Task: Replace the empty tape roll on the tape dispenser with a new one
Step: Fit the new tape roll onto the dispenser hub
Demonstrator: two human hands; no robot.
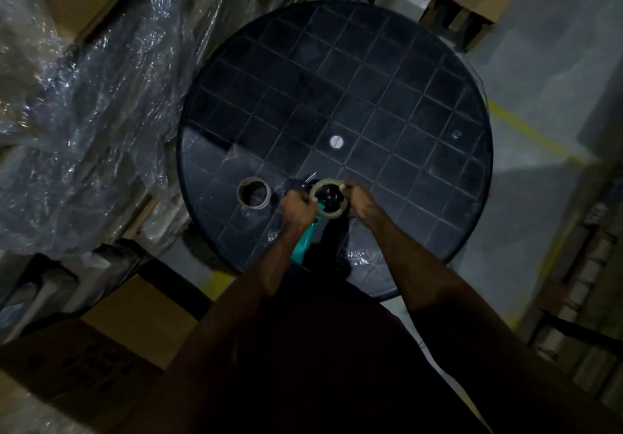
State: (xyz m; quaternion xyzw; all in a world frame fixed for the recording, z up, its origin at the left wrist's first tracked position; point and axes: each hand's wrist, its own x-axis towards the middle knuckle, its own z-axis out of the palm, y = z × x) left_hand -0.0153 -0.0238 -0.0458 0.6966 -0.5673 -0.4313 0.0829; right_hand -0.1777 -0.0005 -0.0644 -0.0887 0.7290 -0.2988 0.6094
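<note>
A tape dispenser [305,241] with a teal handle and black head lies near the front left of a round black table [371,79]. A tape roll [332,213] sits around the dispenser's black hub. My left hand [298,207] grips the dispenser just left of the roll. My right hand [362,201] holds the roll's right edge. A second ring, a brown cardboard roll [254,193], lies flat on the table to the left, apart from both hands.
Clear plastic wrap [84,113] covers piled goods to the left. Cardboard boxes [135,315] stand at lower left and at the top right. A yellow floor line [526,133] runs right of the table. Racks with stock [580,282] line the right side.
</note>
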